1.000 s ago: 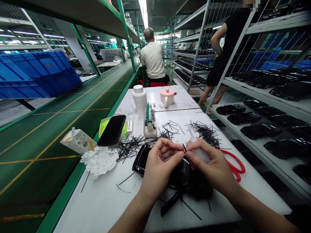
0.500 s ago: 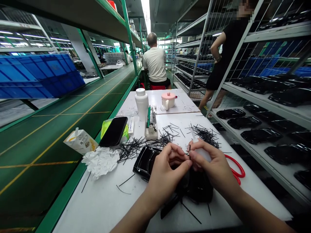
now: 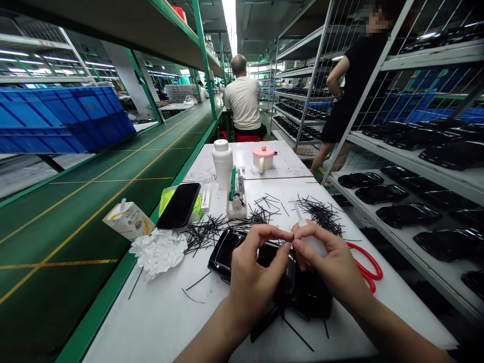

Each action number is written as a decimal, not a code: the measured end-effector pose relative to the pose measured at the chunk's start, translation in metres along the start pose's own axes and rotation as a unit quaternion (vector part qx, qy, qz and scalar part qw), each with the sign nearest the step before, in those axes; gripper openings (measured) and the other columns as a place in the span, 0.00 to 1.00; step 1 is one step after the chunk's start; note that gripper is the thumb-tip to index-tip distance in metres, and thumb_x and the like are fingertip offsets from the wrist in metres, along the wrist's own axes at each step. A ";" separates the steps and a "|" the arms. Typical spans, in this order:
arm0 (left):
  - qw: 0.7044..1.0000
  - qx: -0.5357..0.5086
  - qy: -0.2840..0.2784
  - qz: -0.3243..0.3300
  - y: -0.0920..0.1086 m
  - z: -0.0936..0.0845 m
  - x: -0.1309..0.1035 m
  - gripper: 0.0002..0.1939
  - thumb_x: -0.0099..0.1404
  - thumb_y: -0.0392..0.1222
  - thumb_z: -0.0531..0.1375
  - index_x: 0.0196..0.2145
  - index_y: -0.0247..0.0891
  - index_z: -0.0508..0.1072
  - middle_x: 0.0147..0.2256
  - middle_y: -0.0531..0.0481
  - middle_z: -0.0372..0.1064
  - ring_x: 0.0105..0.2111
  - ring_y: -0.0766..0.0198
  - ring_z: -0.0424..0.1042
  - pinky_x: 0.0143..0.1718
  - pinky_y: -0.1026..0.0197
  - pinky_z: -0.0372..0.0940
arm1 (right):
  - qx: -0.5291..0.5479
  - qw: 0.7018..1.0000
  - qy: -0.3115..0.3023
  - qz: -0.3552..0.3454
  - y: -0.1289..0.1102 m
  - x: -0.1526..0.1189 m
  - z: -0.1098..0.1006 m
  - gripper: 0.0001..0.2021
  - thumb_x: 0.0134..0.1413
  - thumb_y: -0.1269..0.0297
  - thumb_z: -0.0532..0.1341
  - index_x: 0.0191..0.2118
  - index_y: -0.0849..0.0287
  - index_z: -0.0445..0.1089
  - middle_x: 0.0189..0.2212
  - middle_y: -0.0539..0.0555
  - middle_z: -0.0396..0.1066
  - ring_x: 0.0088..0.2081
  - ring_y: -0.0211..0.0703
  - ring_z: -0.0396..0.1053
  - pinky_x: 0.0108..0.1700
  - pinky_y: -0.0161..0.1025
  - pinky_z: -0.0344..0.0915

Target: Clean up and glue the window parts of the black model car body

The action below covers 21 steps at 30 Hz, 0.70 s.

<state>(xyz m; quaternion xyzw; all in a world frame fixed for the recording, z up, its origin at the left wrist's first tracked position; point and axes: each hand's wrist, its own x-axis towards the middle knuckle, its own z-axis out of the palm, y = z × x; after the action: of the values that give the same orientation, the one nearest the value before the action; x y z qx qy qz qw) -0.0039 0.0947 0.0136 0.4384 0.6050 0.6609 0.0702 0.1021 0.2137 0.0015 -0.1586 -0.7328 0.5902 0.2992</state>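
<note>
My left hand [image 3: 255, 267] and my right hand [image 3: 327, 254] meet fingertip to fingertip above a glossy black model car body [image 3: 310, 295]. Between the right thumb and forefinger is a tiny dark piece, too small to name. The left forefinger reaches to that piece, and the left thumb is bent below it; whether the left fingers grip anything is hidden. A translucent bottle with a pointed tip [image 3: 301, 218] lies behind my right hand. Thin black strips [image 3: 206, 233] are heaped behind the car, with another heap [image 3: 321, 214] to the right.
Red-handled scissors [image 3: 372, 259] lie at the right. Along the left are crumpled tissue [image 3: 161, 252], a drink carton [image 3: 128, 220] and a phone [image 3: 179, 204]. Farther back stand a white bottle [image 3: 223, 164] and a pink-lidded cup [image 3: 263, 159]. One person sits ahead; another stands beside the right racks.
My left forefinger has straightened toward the right fingertips, and my left thumb has drawn back a little. The dark piece shows less between the fingers. The view has shifted slightly.
</note>
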 end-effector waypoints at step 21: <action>0.919 -0.289 -0.071 -0.259 0.011 -0.010 0.013 0.11 0.59 0.35 0.69 0.32 0.37 0.68 0.30 0.56 0.72 0.32 0.74 0.71 0.37 0.73 0.65 | 0.035 0.998 -0.053 0.010 -0.006 -0.002 -0.002 0.12 0.59 0.55 0.65 0.31 0.56 0.67 0.35 0.51 0.66 0.26 0.34 0.62 0.29 0.35 0.64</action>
<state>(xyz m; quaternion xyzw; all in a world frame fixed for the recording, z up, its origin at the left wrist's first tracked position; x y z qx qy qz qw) -0.0138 0.0930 0.0308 0.2726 0.4740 0.7325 0.4055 0.1053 0.2128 0.0072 -0.1238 -0.7246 0.6262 0.2596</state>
